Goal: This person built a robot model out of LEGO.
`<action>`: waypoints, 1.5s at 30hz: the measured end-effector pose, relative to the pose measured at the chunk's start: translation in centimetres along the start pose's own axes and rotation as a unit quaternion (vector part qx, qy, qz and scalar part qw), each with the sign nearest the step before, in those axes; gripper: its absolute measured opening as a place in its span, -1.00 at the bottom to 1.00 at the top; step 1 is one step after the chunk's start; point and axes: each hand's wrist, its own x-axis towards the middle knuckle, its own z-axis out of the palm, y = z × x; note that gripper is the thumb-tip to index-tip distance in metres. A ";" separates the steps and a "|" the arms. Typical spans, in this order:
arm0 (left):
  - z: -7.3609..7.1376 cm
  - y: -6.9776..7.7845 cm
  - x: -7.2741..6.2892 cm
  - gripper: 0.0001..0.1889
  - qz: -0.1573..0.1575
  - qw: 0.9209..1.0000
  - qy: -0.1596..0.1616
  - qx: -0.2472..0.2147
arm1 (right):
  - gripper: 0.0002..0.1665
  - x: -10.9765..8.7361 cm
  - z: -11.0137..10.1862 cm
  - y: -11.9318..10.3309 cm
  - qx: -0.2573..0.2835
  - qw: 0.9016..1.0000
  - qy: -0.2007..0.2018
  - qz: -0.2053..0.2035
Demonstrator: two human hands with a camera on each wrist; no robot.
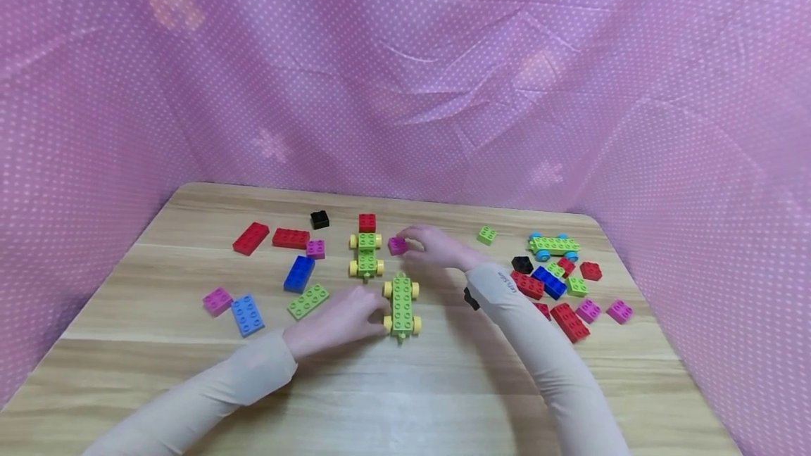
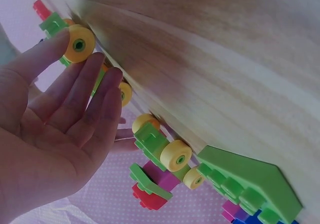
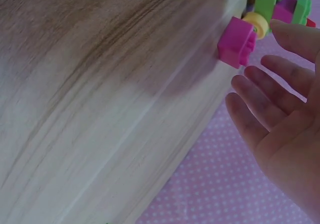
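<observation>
My left hand (image 1: 347,312) is beside a green wheeled base (image 1: 402,303) with yellow wheels, at the middle of the table. In the left wrist view its fingers are loosely bent near a yellow wheel (image 2: 80,44), and no grip on it shows; whether the thumb touches the wheel I cannot tell. My right hand (image 1: 437,248) reaches over the far middle, beside a magenta brick (image 1: 398,245). The right wrist view has this magenta brick (image 3: 236,42) on the table, apart from the spread fingers. Just left of it stands another green car (image 1: 366,264), carrying magenta, green and red bricks.
Loose bricks lie at the left, among them a dark blue brick (image 1: 299,273), a light blue brick (image 1: 247,314) and a green brick (image 1: 308,301). A blue-wheeled green base (image 1: 554,245) and several bricks are at the right. A pink dotted cloth (image 1: 405,90) surrounds the table.
</observation>
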 end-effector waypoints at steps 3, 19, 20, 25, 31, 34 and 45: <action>0.0 0.1 0.0 -0.80 -0.002 1.000 -0.001 0.002 | -0.46 0.2 0.2 0.0 -0.008 1.000 -0.002 0.001; 0.0 0.1 -0.1 -0.80 -0.001 1.000 0.003 0.003 | -0.66 -1.5 0.2 0.3 -0.014 0.997 0.045 0.065; 0.0 0.1 -0.1 -0.80 -0.001 1.000 0.003 0.005 | -0.67 -1.5 0.2 0.2 -0.007 0.996 0.048 0.076; 0.1 0.1 -0.1 -0.80 0.001 1.000 0.004 0.012 | -0.73 -1.3 0.5 0.2 0.011 0.991 0.066 0.118; 0.2 0.2 -0.1 -0.81 0.003 1.000 0.003 0.013 | -0.81 -1.1 1.0 0.3 0.013 0.991 0.086 0.105; 0.2 0.2 0.0 -0.81 0.003 1.000 0.003 0.012 | -0.81 -1.1 1.2 0.4 0.012 0.991 0.090 0.099; 0.3 0.1 -0.1 -0.82 0.003 1.000 0.003 0.007 | -0.68 -1.1 1.3 0.7 0.005 0.990 0.076 0.123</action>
